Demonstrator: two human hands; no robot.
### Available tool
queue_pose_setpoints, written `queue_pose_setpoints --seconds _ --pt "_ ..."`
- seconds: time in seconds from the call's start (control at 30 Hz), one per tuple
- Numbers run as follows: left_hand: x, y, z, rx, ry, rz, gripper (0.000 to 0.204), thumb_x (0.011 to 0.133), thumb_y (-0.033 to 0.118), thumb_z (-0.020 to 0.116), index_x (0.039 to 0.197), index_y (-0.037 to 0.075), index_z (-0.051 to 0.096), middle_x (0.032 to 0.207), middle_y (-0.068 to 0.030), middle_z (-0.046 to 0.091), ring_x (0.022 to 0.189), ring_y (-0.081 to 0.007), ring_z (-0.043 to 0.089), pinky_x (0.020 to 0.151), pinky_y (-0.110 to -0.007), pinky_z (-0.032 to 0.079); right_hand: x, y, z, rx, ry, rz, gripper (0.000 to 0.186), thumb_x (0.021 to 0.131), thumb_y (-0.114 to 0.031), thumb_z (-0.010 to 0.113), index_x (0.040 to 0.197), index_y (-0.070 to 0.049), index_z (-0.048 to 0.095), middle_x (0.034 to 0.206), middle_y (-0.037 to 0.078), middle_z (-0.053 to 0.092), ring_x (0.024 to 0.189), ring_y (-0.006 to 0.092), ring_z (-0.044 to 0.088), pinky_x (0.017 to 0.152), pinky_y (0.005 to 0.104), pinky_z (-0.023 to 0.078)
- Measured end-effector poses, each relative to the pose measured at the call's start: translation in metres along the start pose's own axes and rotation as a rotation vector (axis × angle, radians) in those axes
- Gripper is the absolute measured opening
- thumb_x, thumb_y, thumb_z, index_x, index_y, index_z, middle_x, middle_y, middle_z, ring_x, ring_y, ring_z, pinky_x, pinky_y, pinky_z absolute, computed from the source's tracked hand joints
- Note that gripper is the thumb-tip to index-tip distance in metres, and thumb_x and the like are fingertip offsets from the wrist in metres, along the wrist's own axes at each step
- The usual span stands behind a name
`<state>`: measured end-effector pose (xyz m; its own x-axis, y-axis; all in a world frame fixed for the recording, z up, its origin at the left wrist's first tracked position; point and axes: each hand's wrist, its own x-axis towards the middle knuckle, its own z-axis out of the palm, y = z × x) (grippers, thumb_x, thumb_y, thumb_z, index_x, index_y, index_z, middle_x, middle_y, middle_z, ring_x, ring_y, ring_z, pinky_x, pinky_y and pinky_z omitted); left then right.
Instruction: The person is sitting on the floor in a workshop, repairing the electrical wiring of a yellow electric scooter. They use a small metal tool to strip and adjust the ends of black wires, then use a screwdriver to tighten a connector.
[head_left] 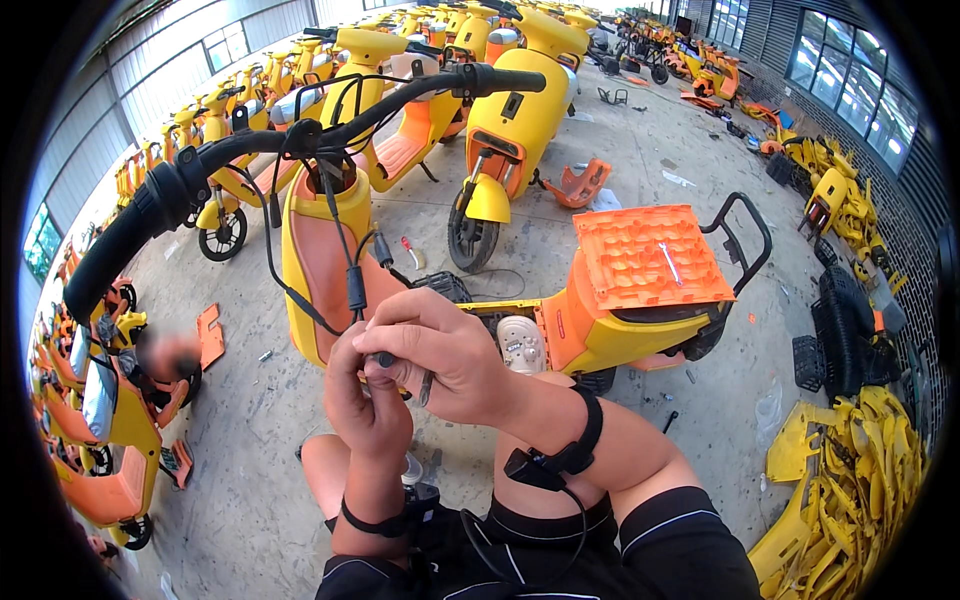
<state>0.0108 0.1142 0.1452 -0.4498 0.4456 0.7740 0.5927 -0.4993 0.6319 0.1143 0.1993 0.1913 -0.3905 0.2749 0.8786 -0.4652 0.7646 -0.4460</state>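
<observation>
My left hand (362,395) and my right hand (440,352) meet in front of me, both closed around a black cable connector (383,358) that hangs from the wiring of a yellow and orange scooter (330,240). The black cable (352,275) runs up to the black handlebar (250,145). A thin metal tool tip (427,387) sticks down out of my right hand. Both wrists wear black bands. The scooter's orange seat (648,256) is tipped up, showing its ribbed underside.
Rows of yellow and orange scooters (520,90) fill the hall behind. A pile of yellow plastic panels (850,490) lies at the right, with black baskets (845,340) beside it. A screwdriver (410,251) lies on the concrete floor. Another person (165,355) crouches at the left.
</observation>
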Motion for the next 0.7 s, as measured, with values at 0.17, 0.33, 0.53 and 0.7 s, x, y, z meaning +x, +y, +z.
queue_pose_setpoints --seconds 0.17,0.33,0.53,0.7 --pt "-0.0029 -0.0041 0.0004 0.010 0.004 0.011 0.028 0.103 0.015 0.055 0.125 -0.003 0.056 0.118 -0.0131 0.065 0.100 -0.0180 0.062 0.085 -0.029 0.048 -0.0005 -0.0002 -0.0007 -0.002 0.004 0.003 0.029 0.083 0.003 0.073 0.112 -0.003 0.070 0.103 0.010 0.061 0.086 0.0207 0.064 0.072 0.0287 0.054" --pt "-0.0019 -0.0011 0.0010 0.087 -0.017 0.049 0.028 0.102 0.009 0.056 0.127 -0.003 0.055 0.120 -0.0139 0.064 0.100 -0.0187 0.062 0.084 -0.029 0.049 -0.0013 0.0030 -0.0012 -0.025 0.008 -0.017 0.028 0.084 0.006 0.071 0.111 0.000 0.070 0.104 0.010 0.060 0.083 0.0187 0.065 0.072 0.0272 0.055" --pt "-0.0017 0.0015 -0.0003 0.106 -0.038 0.043 0.030 0.099 0.003 0.055 0.129 -0.002 0.054 0.120 -0.0139 0.064 0.099 -0.0179 0.062 0.082 -0.028 0.049 -0.0010 0.0025 -0.0016 -0.022 0.004 -0.023 0.028 0.085 0.007 0.070 0.111 0.001 0.069 0.104 0.010 0.059 0.083 0.0175 0.066 0.072 0.0265 0.056" --pt "-0.0015 0.0023 -0.0008 0.101 -0.044 0.035 0.030 0.099 0.002 0.055 0.129 -0.003 0.054 0.120 -0.0136 0.064 0.098 -0.0173 0.061 0.081 -0.027 0.049 -0.0012 0.0016 -0.0011 -0.012 0.003 -0.013 0.026 0.085 0.007 0.069 0.111 0.001 0.069 0.104 0.010 0.059 0.083 0.0169 0.066 0.072 0.0262 0.056"
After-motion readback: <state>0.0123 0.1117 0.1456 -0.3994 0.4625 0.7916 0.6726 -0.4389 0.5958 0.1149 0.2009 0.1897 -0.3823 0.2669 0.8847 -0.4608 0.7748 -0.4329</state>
